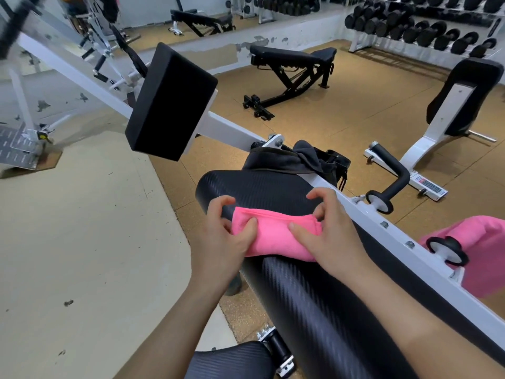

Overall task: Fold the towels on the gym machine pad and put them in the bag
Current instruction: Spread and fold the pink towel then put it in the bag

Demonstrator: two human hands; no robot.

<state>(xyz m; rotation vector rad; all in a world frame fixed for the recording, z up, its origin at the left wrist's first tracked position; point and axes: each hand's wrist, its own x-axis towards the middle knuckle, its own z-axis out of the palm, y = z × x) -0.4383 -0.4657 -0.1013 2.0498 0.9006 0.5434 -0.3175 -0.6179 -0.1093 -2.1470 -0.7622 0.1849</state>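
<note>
pink towel folded, lay across black machine pad | left hand pinched its 9 o'clock end | right hand pinched 3 o'clock end | black bag at 12 o'clock | second pink towel at 3 o'clock

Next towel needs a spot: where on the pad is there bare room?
Bare pad lies between the folded pink towel and the black bag, and a longer stretch runs from the towel toward the camera, partly under the forearms. The middle is crowded: left hand and right hand grip the towel.
</note>
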